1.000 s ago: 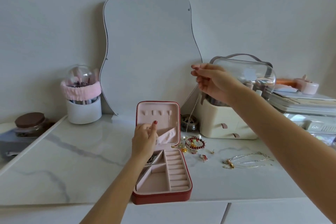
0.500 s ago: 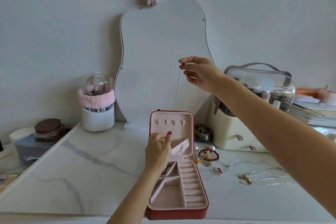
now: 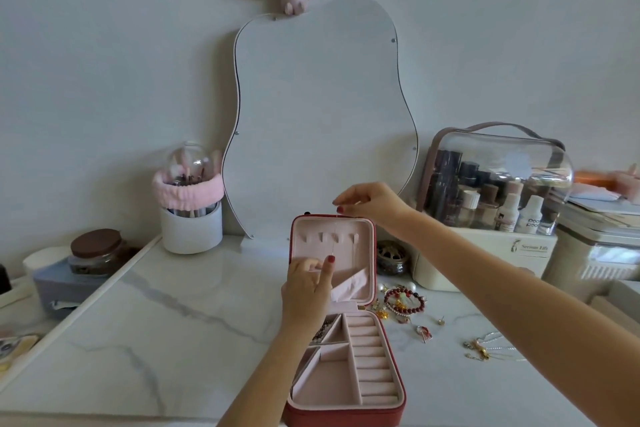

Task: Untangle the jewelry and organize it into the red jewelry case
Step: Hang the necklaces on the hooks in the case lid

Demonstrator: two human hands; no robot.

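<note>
— Where's the necklace now?

— The thin chain [image 3: 334, 236] hangs nearly straight up and down in front of the raised lid of the red jewelry case [image 3: 346, 406], which sits at the front edge of the table [image 3: 173, 322]. Her right hand [image 3: 374, 206] pinches the chain's top end just above the lid's upper rim; her left hand [image 3: 306, 291] is lower, its fingers curled, one fingertip raised against the chain near the lid's pouch.

— So which hand does the hooking?

— I'd say the right one; it's just above the row of hooks [image 3: 329, 237], and the chain's long axis already crosses them. The left looks to be steadying the tail, though I can't tell if it actually grips it.

— And the rest?

— Bracelet [image 3: 403, 302] and other pieces lie on the table right of the case, untouched.
</note>
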